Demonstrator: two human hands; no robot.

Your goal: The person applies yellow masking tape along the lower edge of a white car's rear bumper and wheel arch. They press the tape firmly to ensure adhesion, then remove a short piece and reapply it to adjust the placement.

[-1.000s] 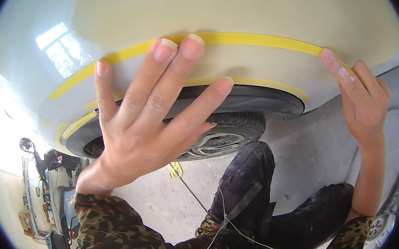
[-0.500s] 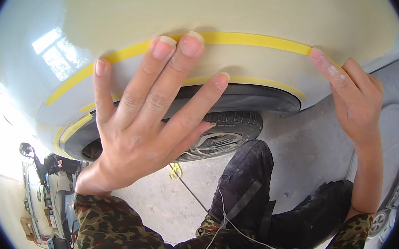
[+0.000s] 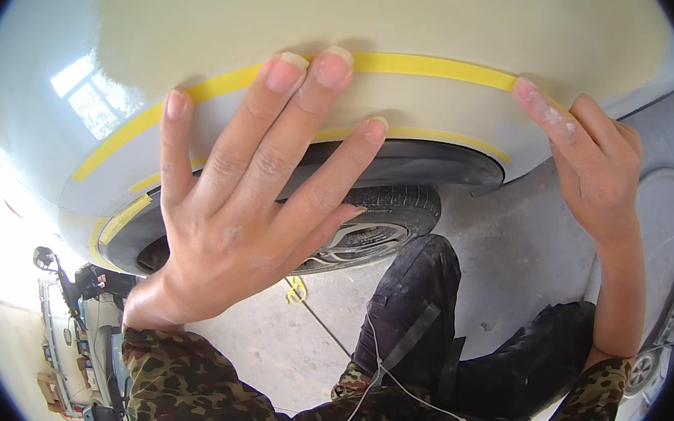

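Note:
A long strip of yellow masking tape (image 3: 440, 69) curves along the pale car panel (image 3: 404, 22) above the wheel arch (image 3: 431, 161). My left hand (image 3: 231, 216) lies spread against the panel, with its two longest fingertips on the strip and the outermost finger at the strip's lower edge. At the strip's right end, my right hand (image 3: 605, 167) touches the tape with an outstretched, dusty index finger. Its other fingers are curled, and a thin yellow edge of tape runs in behind the index finger toward them. A narrower yellow strip (image 3: 449, 138) follows the arch edge, partly hidden by my left hand.
Inside the arch sits a tyre (image 3: 422, 211). My bent knee (image 3: 420, 275) is close beside it. A dark cord and a small yellow piece (image 3: 296, 289) lie on the concrete floor (image 3: 511, 260). Equipment (image 3: 70, 331) stands at lower left, and a grey hose (image 3: 673, 174) at right.
My left fingertips have slid slightly up and rightward along the tape. The right index fingertip sits a little further left in view, as the whole view has shifted slightly.

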